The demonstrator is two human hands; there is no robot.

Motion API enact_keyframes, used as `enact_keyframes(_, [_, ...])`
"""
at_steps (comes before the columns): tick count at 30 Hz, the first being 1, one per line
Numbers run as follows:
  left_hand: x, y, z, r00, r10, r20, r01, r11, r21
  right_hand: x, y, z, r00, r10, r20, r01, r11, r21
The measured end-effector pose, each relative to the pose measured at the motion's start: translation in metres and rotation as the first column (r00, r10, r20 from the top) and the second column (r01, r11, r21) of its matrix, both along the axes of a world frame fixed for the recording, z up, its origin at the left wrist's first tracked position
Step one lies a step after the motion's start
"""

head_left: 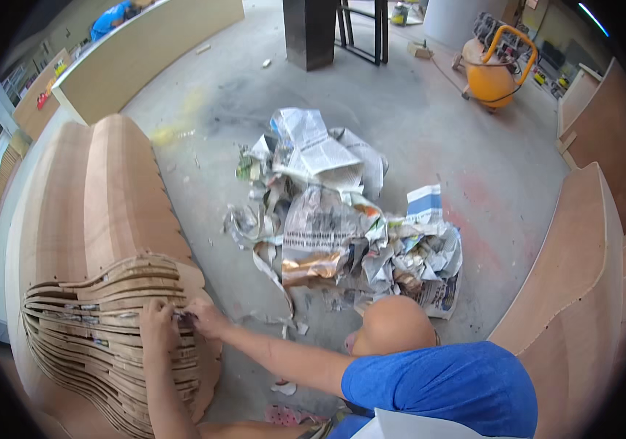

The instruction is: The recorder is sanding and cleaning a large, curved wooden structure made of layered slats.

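Slats (112, 336) lie just under both curled hands (158, 320); what these pinch, I cannot tell.

Print you can make out sits on the newspaper heap (375, 252) on the floor ahead of you: big bold dark headline across the crumpled middle sheet (311, 247), partly legible, bent by creases; small text columns on the pale far sheet (320, 152), too tiny for you to read; heavy dark lettering on the near right sheet (442, 296), partly covered, too blurred to read.
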State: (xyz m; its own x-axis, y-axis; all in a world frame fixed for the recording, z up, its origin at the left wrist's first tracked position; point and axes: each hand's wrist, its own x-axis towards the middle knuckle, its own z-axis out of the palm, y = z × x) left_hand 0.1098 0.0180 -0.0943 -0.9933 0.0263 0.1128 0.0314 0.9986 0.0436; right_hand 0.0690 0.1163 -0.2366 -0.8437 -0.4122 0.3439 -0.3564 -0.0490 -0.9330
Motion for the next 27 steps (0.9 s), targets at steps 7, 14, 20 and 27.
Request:
enact_keyframes(7, [-0.026, 0.018, -0.001, 0.998, 0.035, 0.052, -0.022, 0.973, -0.231, -0.003, 0.012, 0.005, 0.977, -0.099, 0.19, 0.09, 0.994, 0.054])
enact_keyframes(14, [-0.032, 0.02, -0.005, 0.987, 0.054, 0.153, -0.008, 0.958, -0.286, 0.001, 0.004, -0.005, 0.925, -0.088, 0.369, 0.131, 0.987, -0.093])
enact_keyframes(20, [-0.026, 0.031, 0.004, 0.963, 0.09, 0.253, -0.023, 0.967, -0.255, -0.021, 0.006, -0.005, 0.863, 0.104, 0.494, -0.137, 0.99, 0.031])
enact_keyframes(27, [-0.018, 0.012, 0.007, 0.978, -0.162, -0.129, 0.172, 0.983, 0.064, -0.039, -0.001, -0.025, 0.981, -0.137, 0.135, 0.116, 0.981, 0.155])
